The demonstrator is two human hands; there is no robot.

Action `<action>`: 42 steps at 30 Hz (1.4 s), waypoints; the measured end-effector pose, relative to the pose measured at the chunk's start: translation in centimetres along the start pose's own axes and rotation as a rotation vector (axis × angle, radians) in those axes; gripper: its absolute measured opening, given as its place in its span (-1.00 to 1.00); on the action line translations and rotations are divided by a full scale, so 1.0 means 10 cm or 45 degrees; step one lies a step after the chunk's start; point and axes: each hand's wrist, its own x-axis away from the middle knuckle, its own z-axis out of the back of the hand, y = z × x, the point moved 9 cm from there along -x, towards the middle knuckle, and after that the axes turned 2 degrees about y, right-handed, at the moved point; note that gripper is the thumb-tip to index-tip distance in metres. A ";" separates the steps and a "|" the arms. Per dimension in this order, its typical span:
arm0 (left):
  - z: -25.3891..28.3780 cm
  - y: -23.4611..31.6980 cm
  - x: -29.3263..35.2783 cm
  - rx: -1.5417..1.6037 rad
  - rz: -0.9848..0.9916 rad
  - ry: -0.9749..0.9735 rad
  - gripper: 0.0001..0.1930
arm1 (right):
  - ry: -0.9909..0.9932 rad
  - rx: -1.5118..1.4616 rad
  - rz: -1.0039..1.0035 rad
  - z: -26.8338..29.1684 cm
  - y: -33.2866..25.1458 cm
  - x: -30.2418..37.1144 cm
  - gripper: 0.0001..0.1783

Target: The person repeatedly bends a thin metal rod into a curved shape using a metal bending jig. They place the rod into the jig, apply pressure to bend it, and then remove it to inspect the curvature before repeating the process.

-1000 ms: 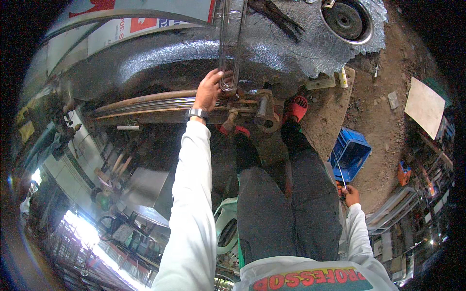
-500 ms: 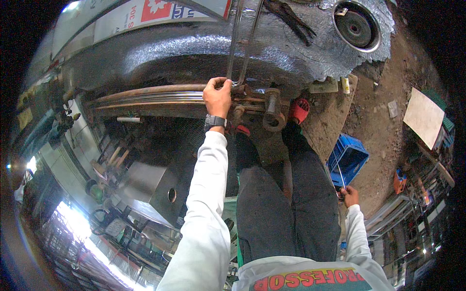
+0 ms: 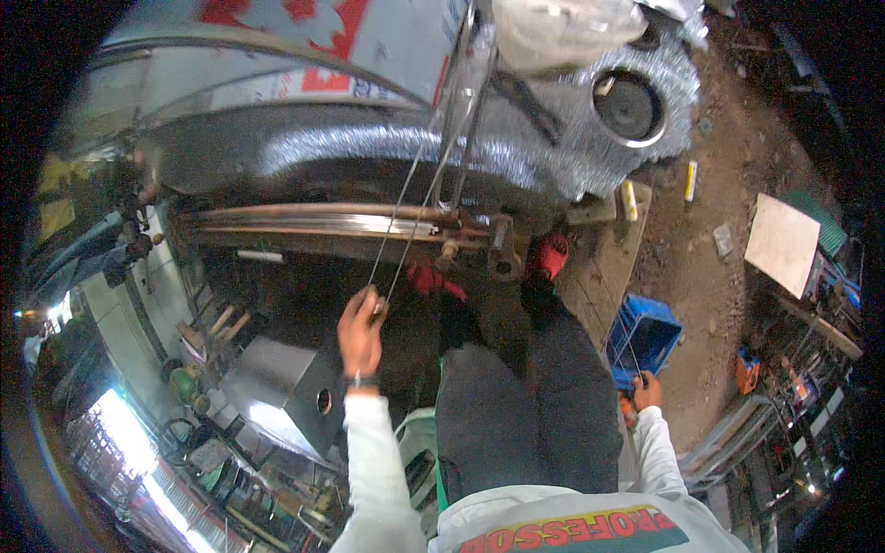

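Note:
My left hand (image 3: 361,334), a dark watch on its wrist, is closed at the lower end of two thin metal rods (image 3: 406,212). They slant up and to the right, over the work; motion blurs them, and whether they join in my fingers is hidden. Just beyond them a bent metal frame (image 3: 452,195) stands with its rounded end over the pipes. Out to the right, my right hand (image 3: 648,391) is closed on a thin straight rod (image 3: 630,347), which points away in front of a blue crate (image 3: 656,323).
Long pipes (image 3: 304,214) run crosswise ahead, below a silver foil-like sheet (image 3: 323,152). A round metal pan (image 3: 629,108) and a translucent plastic bag (image 3: 562,32) lie on the foil. A sheet-metal box (image 3: 277,378) stands at left, a pale board (image 3: 782,235) at right.
My left hand has come back toward me and to the left from the bent frame's end, now with thin rods in it. My right hand still grips its rod. The whole view has shifted.

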 end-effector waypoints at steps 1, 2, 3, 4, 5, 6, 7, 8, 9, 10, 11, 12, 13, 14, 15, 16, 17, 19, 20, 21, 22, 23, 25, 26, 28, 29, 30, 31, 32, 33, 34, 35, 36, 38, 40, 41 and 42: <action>0.25 0.24 0.25 -0.071 -0.116 0.053 -0.66 | 0.104 0.079 0.125 0.14 -0.15 0.03 -0.79; 0.51 0.50 0.52 -0.144 -0.229 0.115 -0.69 | 0.212 0.158 0.249 0.29 -0.32 0.09 -0.77; 0.69 0.80 0.74 0.052 -0.340 0.135 -0.76 | 0.325 0.233 0.371 0.43 -0.52 0.15 -0.75; 0.96 1.08 0.92 -0.012 -0.395 0.256 -0.79 | 0.391 0.193 0.493 0.55 -0.77 0.19 -0.74; 1.15 1.45 1.07 -0.078 -0.628 0.161 -0.76 | 0.459 0.151 0.625 0.69 -1.07 0.22 -0.74; 1.24 1.81 1.22 -0.176 -0.818 0.236 -0.74 | 0.527 0.116 0.750 0.84 -1.33 0.28 -0.74; 1.30 2.15 1.39 -0.288 -0.984 0.329 -0.70 | 0.451 0.181 0.705 0.90 -1.55 0.31 -0.74; 1.23 2.38 1.51 -0.382 -1.121 0.402 -0.66 | 0.548 0.174 0.900 1.12 -1.72 0.44 -0.75; 1.19 2.64 1.68 -0.318 -1.154 0.378 -0.61 | 0.656 0.197 1.140 1.25 -2.19 0.78 -0.78; 1.12 2.92 1.86 -0.251 -1.189 0.352 -0.55 | 0.768 0.217 1.382 1.41 -2.68 1.24 -0.80; 1.03 3.12 2.00 -0.224 -1.209 0.257 -0.55 | 0.686 0.206 1.464 1.57 -2.93 1.51 -0.82; 0.93 3.35 2.16 -0.201 -1.245 0.158 -0.55 | 0.610 0.183 1.544 1.70 -3.16 1.77 -0.84; 0.84 3.51 2.24 -0.158 -1.287 0.047 -0.54 | 0.554 0.175 1.626 1.85 -3.38 1.99 -0.86; 0.87 3.67 2.32 -0.111 -1.293 0.006 -0.54 | 0.420 -0.110 1.534 2.01 -3.50 2.02 -0.85; 0.96 3.79 2.39 -0.068 -1.292 -0.040 -0.54 | 0.275 -0.384 1.430 2.14 -3.55 2.06 -0.82; 1.07 3.89 2.49 -0.039 -1.278 -0.078 -0.54 | 0.305 -0.342 1.493 2.26 -3.76 2.38 -0.82; 0.92 4.03 2.63 0.040 -1.320 -0.358 -0.54 | 0.361 -0.285 1.547 2.44 -3.92 2.73 -0.81; 1.00 4.23 2.82 0.038 -1.412 -0.442 -0.56 | 0.458 -0.117 1.744 2.62 -4.54 3.84 -0.84; 0.96 4.33 2.95 0.134 -1.409 -0.585 -0.57 | 0.309 -0.305 1.724 2.62 -4.78 4.30 -0.85; 0.85 4.36 2.97 0.227 -1.371 -0.745 -0.58 | 0.429 -0.023 1.987 2.57 -5.07 5.02 -0.86; 0.72 4.41 3.15 0.395 -1.270 -0.984 -0.59 | 0.410 0.124 2.202 2.39 -5.34 5.54 -0.87; 0.67 4.46 3.36 0.344 -1.316 -1.082 -0.60 | 0.380 0.265 2.437 2.20 -5.62 6.11 -0.88; 0.54 4.42 3.63 0.328 -1.315 -1.303 -0.64 | 0.044 0.313 2.629 1.72 -5.99 6.84 -0.85; 0.48 4.39 3.73 0.343 -1.285 -1.405 -0.62 | -0.141 0.326 2.647 1.50 -6.15 7.13 -0.82; 0.34 4.21 4.03 0.383 -1.305 -1.530 -0.42 | -0.406 0.282 2.747 1.18 -6.39 7.52 -0.80; 0.31 4.12 4.18 0.309 -1.390 -1.494 -0.27 | -0.387 0.325 2.769 1.07 -6.51 7.61 -0.78; 0.28 4.06 4.22 0.352 -1.403 -1.405 -0.37 | -0.372 0.371 2.794 0.97 -6.60 7.67 -0.76; 0.23 4.07 4.27 0.401 -1.433 -1.344 -0.45 | -0.315 0.250 2.819 0.95 -6.68 7.67 -0.77; 0.21 4.09 4.30 0.454 -1.462 -1.279 -0.53 | -0.263 0.133 2.842 0.93 -6.76 7.64 -0.77; 0.22 4.12 4.25 0.549 -1.391 -1.208 -0.59 | -0.230 0.019 2.864 0.93 -6.83 7.60 -0.74; 0.25 4.14 4.18 0.655 -1.323 -1.129 -0.64 | -0.095 -0.149 2.722 0.97 -6.89 7.50 -0.70; 0.29 4.16 4.09 0.764 -1.254 -1.047 -0.70 | 0.032 -0.306 2.570 0.97 -6.83 7.38 -0.66; 0.38 4.18 3.98 0.806 -1.289 -0.969 -0.74 | 0.110 -0.466 2.413 0.89 -6.75 7.22 -0.61; 0.49 4.30 3.81 0.920 -1.362 -0.862 -0.82 | 0.262 -0.557 2.530 0.80 -6.41 7.02 -0.35; 0.65 4.33 3.59 1.093 -1.125 -0.657 -0.86 | 0.435 -0.298 2.591 0.50 -6.06 6.81 -0.12; 0.74 4.34 3.50 1.171 -1.071 -0.581 -0.86 | 0.511 -0.128 2.583 0.32 -5.95 6.74 -0.04; 0.81 4.32 3.39 1.237 -1.007 -0.510 -0.86 | 0.481 -0.050 2.521 0.18 -5.91 6.63 -0.02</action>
